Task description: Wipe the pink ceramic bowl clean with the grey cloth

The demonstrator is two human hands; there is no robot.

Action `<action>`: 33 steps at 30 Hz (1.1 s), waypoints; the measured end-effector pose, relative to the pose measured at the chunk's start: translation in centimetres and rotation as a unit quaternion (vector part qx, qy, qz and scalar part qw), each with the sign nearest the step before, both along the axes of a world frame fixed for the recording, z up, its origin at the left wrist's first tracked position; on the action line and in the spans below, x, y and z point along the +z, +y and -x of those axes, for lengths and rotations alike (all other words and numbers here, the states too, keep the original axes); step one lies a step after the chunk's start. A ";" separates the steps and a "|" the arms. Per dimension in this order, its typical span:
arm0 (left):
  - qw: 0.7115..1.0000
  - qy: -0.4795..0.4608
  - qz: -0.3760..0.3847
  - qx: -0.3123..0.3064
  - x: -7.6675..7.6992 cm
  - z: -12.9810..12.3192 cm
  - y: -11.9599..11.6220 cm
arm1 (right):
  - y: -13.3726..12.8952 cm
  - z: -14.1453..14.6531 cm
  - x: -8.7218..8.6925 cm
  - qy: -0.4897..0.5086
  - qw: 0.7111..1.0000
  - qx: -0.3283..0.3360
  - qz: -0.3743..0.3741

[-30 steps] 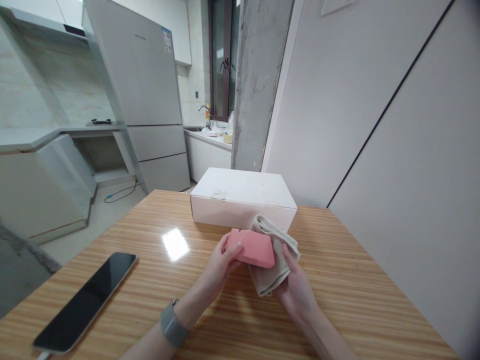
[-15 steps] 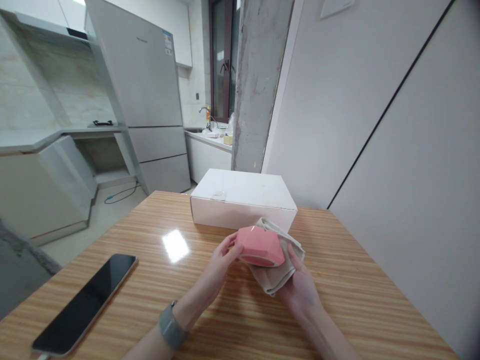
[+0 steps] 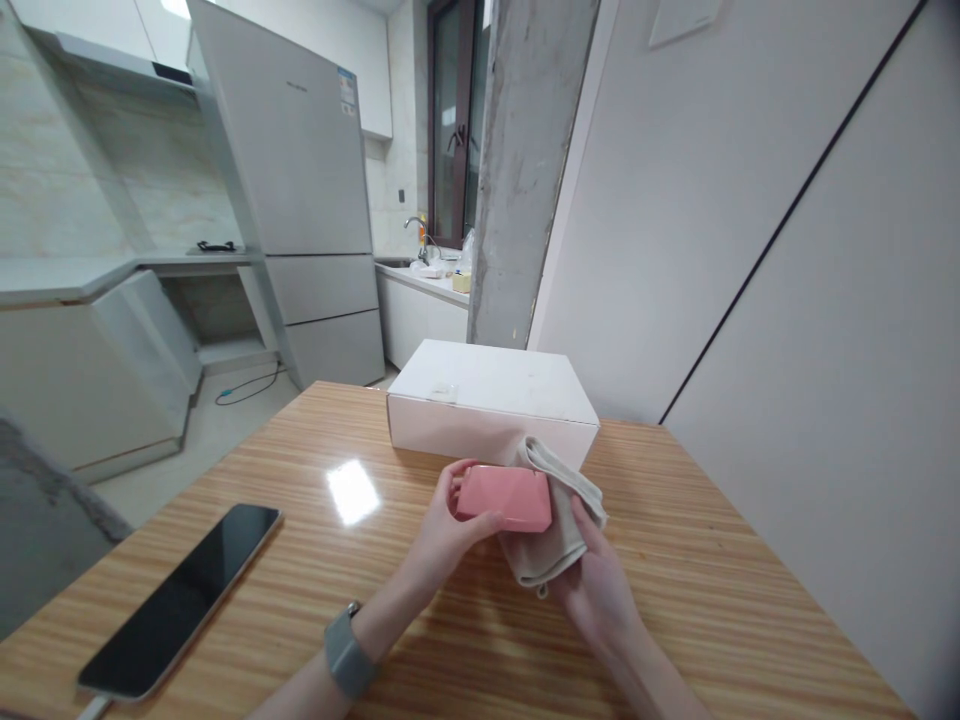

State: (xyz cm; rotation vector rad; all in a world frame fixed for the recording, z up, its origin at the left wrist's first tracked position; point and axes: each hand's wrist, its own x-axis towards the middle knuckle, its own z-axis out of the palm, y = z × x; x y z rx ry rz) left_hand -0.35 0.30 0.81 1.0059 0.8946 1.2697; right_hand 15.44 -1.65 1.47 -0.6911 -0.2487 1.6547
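Observation:
A pink faceted object [image 3: 504, 497], like a small bowl or case, is gripped at its left end by my left hand [image 3: 442, 530], thumb along the near side and fingers behind. Its exact kind is unclear. Folded beige cloth [image 3: 559, 535] is pinched in my right hand [image 3: 600, 570], the thumb on top and the other fingers underneath, out of sight. The cloth lies against the right end of the pink object. Both are held above the wooden table [image 3: 675, 600].
Just beyond my hands a closed white box [image 3: 491, 385] stands on the table. A black-screened phone [image 3: 184, 600] with a white cable lies at the left. Farther back are a fridge [image 3: 307, 170], a sink counter and a concrete pillar [image 3: 517, 180]; a white wall rises at the right.
The pink object has turned in my left hand, so its opening's rim no longer shows and a flat faceted side does. It has shifted slightly left. My right hand still holds the cloth.

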 end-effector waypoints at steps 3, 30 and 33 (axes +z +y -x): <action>0.998 -0.043 0.002 -0.035 -0.4 -0.3 0.0 | 0.0 0.2 -0.3 0.000 1.000 -0.011 0.013; 0.993 -0.100 0.028 -0.051 -1.7 0.1 0.8 | 0.0 -0.1 -0.9 -0.035 0.999 -0.036 -0.002; 0.992 -0.095 0.030 -0.080 -1.4 -0.2 0.4 | 0.3 -0.5 0.2 -0.031 0.999 -0.042 -0.007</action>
